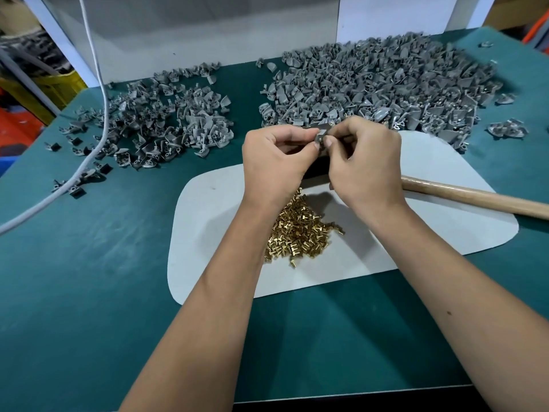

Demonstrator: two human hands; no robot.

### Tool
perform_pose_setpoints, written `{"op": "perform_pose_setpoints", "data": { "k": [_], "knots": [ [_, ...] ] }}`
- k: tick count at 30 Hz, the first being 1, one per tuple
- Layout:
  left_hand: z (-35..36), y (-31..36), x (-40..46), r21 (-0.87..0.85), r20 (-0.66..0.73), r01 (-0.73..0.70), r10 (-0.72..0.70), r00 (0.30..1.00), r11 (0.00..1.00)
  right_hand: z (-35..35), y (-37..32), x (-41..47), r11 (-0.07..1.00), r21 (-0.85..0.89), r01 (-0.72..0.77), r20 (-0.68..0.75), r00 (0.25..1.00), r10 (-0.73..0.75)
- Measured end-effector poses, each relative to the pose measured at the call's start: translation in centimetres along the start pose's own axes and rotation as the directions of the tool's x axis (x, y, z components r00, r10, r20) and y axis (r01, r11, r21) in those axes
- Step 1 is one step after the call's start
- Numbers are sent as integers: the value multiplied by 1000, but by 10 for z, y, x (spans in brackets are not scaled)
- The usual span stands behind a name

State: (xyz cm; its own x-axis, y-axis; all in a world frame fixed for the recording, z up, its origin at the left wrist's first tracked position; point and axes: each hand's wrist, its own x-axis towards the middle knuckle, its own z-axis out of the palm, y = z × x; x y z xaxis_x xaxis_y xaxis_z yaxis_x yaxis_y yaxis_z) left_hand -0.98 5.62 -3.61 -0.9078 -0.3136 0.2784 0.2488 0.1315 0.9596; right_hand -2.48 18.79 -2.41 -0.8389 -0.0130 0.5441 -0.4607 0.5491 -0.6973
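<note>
Both hands meet above the far edge of a white mat (225, 233) on the green table. My left hand (276, 162) and my right hand (362, 159) pinch one small grey plastic part (321, 135) between thumbs and fingertips. What else sits between the fingers is hidden. A heap of small brass inserts (300, 230) lies on the mat below my wrists. A large pile of grey parts (386, 84) spreads at the back right, and a smaller, looser pile (166, 120) at the back left.
A wooden handle (475, 197) lies across the mat's right side, its head hidden behind my hands. A white cable (98, 93) runs down the left over the smaller pile. A white panel (208, 31) backs the table. Yellow and orange crates (44, 93) stand beyond the left edge.
</note>
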Motion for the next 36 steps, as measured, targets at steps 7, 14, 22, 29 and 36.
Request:
{"op": "perform_pose_setpoints", "data": {
  "k": [7,14,22,29,36],
  "knots": [
    [10,0,-4,101,-63,-55,62,996,993,1,-4,-4,994,-106,-5,-14,1000,4],
    [9,3,-4,137,-68,-83,93,993,987,1,-5,-2,997,-78,27,-20,999,-28],
    [-4,12,-4,-78,-30,64,-67,997,995,-15,9,6,964,-56,258,62,965,-255],
    [-11,14,-2,-146,42,152,-147,988,978,-15,12,6,940,-8,340,36,940,-340],
    [-13,12,1,-183,117,208,-189,975,961,-13,15,8,928,0,374,65,926,-373]
  ]
}}
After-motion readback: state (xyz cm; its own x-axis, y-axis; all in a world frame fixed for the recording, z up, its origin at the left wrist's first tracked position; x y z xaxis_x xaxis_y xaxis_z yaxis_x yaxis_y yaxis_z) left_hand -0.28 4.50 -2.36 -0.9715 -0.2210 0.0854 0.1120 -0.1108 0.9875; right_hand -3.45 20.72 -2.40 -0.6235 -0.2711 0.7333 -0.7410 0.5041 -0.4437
